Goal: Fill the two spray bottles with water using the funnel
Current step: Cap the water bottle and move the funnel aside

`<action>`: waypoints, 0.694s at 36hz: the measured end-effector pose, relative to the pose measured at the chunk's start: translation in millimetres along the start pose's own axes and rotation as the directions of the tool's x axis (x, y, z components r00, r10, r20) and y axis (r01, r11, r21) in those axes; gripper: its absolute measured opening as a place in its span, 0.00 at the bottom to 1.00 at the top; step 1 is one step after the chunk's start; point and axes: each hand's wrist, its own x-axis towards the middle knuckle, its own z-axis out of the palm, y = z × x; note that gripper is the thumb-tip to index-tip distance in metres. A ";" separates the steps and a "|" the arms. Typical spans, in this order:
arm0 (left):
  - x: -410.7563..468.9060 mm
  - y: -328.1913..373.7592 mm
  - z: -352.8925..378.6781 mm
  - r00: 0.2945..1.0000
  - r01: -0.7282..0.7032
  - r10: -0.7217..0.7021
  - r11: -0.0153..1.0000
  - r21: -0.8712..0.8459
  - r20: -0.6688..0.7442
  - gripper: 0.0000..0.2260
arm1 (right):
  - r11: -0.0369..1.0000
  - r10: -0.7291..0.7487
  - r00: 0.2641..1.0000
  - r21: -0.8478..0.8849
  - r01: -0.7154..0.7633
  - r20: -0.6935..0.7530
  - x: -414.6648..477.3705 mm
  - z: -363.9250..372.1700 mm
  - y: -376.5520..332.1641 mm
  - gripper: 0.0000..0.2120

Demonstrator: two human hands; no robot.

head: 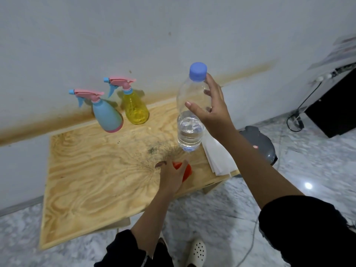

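Two spray bottles stand at the back of the wooden table (92,182) by the wall, both with pink and blue trigger heads. One is the blue spray bottle (107,116), the other the yellow spray bottle (136,109). A clear water bottle (189,120) with a blue cap stands upright near the table's right side, about a third full. My right hand (211,110) is spread around its upper part, thumb in front and fingers apart, with no firm grip. My left hand (171,176) lies closed over the orange funnel (186,170) near the front edge and hides most of it.
White folded paper (217,157) lies at the table's right edge. A grey round appliance (260,143) sits on the floor to the right, with a black box (335,110) and cables beyond it. The wall runs right behind the spray bottles.
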 end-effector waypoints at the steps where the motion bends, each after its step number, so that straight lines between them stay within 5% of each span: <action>1: -0.9 -1.3 0.2 1.000 -0.011 0.011 1.000 -0.015 0.001 0.27 | 1.000 0.001 1.000 0.002 -0.001 -0.001 0.1 0.2 0.3 0.33; 10: -9.8 2.0 -13.4 0.992 -0.121 0.118 0.987 -0.103 -0.042 0.28 | 0.998 0.023 0.999 0.054 -0.025 0.029 0.2 -1.1 4.4 0.36; 16: -5.7 10.1 -34.9 0.979 -0.201 0.193 0.968 -0.153 -0.061 0.12 | 0.994 0.065 0.994 0.083 -0.073 0.089 -1.4 1.0 23.1 0.52; 18: -1.4 10.8 -41.6 0.977 -0.210 0.201 0.962 -0.174 -0.070 0.20 | 0.991 0.114 0.990 0.064 -0.119 0.088 -2.0 3.7 31.1 0.54; 20: 3.5 11.5 -49.0 0.976 -0.215 0.204 0.958 -0.189 -0.077 0.26 | 0.993 0.113 0.992 0.011 -0.114 0.049 -1.8 7.3 37.8 0.52; 25: 20.3 19.1 -68.0 0.965 -0.261 0.249 0.947 -0.186 -0.082 0.23 | 0.993 0.101 0.992 -0.056 -0.106 -0.072 9.8 14.7 45.1 0.43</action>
